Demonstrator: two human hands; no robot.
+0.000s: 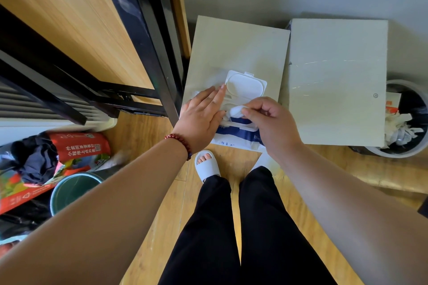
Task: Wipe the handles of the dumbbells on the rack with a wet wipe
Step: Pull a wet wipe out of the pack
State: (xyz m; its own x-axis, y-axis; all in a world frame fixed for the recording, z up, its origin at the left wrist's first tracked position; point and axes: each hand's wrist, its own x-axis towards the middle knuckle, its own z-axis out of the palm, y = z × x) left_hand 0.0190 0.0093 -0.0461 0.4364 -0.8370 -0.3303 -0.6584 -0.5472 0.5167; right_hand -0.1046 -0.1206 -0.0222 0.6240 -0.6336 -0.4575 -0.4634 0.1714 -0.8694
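Beside the black metal frame (148, 37), with no dumbbells in my view, I am at the opening step: drawing a wet wipe before any handle gets cleaned. A pale board (231, 48) near the wall carries the wipe pack (231, 139), its white flip lid (246, 83) thrown open. My left grip (203, 113) lies flat, fingers straight, pressing the pack down. My right grip (271, 120) pinches the wet wipe (236, 110), thumb and forefinger closed on a bunched white fold at the pack's opening. The wipe looks crumpled and, I judge, only partly drawn out. The next move calls for a steady pull against the left's hold-down so one sheet comes free, then a turn toward the rack.
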